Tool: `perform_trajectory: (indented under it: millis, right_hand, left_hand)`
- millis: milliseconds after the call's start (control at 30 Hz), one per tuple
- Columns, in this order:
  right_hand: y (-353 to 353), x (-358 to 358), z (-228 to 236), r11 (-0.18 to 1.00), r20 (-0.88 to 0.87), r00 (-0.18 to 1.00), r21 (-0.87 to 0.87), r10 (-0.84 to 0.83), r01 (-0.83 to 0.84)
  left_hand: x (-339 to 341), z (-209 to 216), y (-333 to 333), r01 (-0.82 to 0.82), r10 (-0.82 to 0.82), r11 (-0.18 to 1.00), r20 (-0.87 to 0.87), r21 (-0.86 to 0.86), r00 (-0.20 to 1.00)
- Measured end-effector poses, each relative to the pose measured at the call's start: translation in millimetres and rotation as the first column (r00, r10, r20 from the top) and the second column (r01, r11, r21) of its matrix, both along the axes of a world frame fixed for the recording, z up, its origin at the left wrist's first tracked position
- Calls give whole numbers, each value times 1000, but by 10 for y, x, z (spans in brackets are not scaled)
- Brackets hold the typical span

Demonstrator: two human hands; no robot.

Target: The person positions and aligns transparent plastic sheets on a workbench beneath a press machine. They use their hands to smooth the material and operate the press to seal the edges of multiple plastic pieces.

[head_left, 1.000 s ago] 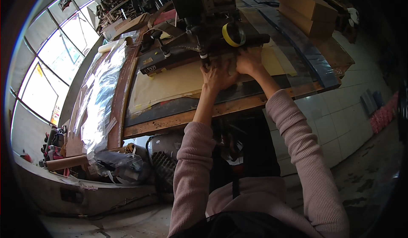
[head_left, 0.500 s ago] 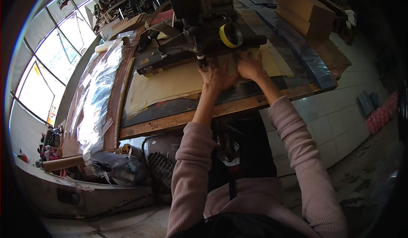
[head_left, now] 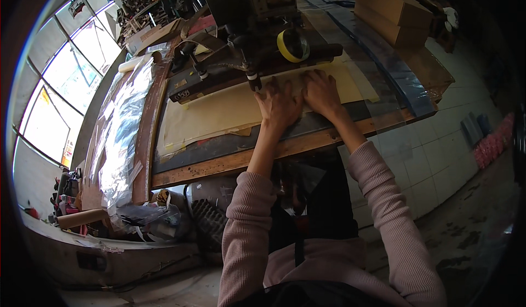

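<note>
My left hand (head_left: pixel 279 105) lies on a cream sheet (head_left: pixel 216 116) with its fingers stretched forward. Close on its right, my right hand (head_left: pixel 322 94) presses down on the same sheet, palm down, fingers extended. Neither hand holds anything. The sheet rests on a dark worktop mat (head_left: pixel 216 152) with its far edge against a long dark bar (head_left: pixel 219 79) of a machine. A black rod with a white collar (head_left: pixel 252 77) hangs from the machine just beyond my left fingertips. On the bar stands a roll of yellow tape (head_left: pixel 294 46).
Clear plastic film (head_left: pixel 125 126) covers a brown board at the left. Cardboard boxes (head_left: pixel 383 16) sit at the far right beside dark blue sheeting (head_left: pixel 378 52). A wooden edge (head_left: pixel 230 170) borders the worktop. Pink wrapped bundles (head_left: pixel 493 148) lie on the floor, right.
Both hands have slid slightly toward me on the sheet. The right hand's fingers, spread before, are now closer together. The view has shifted a little.
</note>
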State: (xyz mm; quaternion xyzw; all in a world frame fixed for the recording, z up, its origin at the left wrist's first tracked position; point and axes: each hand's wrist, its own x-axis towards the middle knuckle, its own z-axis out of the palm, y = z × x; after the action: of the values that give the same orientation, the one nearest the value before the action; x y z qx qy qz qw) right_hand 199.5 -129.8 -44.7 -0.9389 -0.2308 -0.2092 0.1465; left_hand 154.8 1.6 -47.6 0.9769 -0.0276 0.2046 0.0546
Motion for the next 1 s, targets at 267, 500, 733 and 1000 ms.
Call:
perform_trajectory:
  millis: [267, 500, 733, 1000]
  right_hand:
    - [26, 99, -71, 1000, 89, 996, 9, -22, 21]
    - [22, 63, 74, 1000, 75, 997, -1, -6, 6]
    - [-41, 60, 19, 997, 9, 998, 44, -61, 60]
    - [-36, 50, 22, 998, 0, 998, 11, -68, 68]
  left_hand:
    - [85, -49, -35, -17, 18, 1000, 113, -15, 993]
    - [98, 26, -48, -3, 8, 999, 111, -41, 994]
    - [76, 103, -77, 17, -11, 998, 104, -57, 994]
    - [122, 63, -48, 5, -1, 1000, 168, -21, 986]
